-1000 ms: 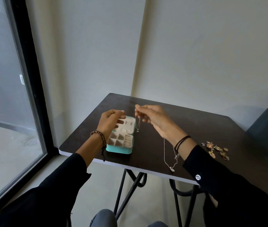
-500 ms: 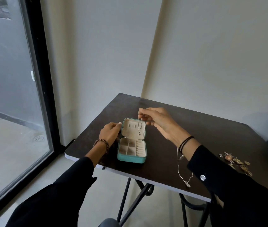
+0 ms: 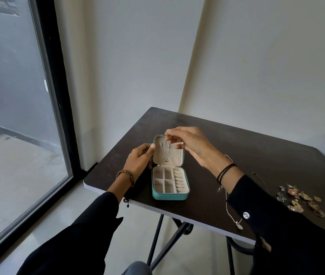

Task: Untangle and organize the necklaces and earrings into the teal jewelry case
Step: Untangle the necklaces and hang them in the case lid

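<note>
The teal jewelry case stands open at the frame's centre, near the dark table's front edge, its beige-lined lid upright. A thin silver necklace with a small dark pendant hangs before the lid, pinched by the right hand. The left hand grips the lid's left edge. A second necklace and heaped earrings lie lower right; bare tabletop lies behind the case.
</note>
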`<state>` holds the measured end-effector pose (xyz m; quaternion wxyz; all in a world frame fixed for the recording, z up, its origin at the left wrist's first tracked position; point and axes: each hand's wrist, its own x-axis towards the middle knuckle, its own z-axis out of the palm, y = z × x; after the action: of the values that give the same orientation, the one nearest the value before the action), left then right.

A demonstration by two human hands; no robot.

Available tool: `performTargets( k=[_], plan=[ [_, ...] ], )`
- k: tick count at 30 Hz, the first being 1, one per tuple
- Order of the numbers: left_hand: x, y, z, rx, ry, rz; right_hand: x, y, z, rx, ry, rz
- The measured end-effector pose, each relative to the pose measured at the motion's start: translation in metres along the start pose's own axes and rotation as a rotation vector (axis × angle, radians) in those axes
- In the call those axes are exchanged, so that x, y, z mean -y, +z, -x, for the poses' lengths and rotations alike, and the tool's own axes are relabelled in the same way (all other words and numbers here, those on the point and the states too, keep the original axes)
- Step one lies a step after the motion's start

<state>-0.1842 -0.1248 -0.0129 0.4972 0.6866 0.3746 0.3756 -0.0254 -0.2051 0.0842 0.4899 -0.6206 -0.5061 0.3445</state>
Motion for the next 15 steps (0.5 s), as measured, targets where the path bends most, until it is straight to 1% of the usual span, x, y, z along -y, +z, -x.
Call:
performTargets(
  k=[6, 15],
  plan=[
    [-0.004, -0.002, 0.004, 0.005, -0.004, 0.122, 0.003, 0.005, -0.002, -0.014, -0.037, 0.047],
    [-0.013, -0.003, 0.009, -0.003, -0.015, 0.206, 0.003, 0.010, -0.004, -0.013, -0.106, 0.139]
  ],
)
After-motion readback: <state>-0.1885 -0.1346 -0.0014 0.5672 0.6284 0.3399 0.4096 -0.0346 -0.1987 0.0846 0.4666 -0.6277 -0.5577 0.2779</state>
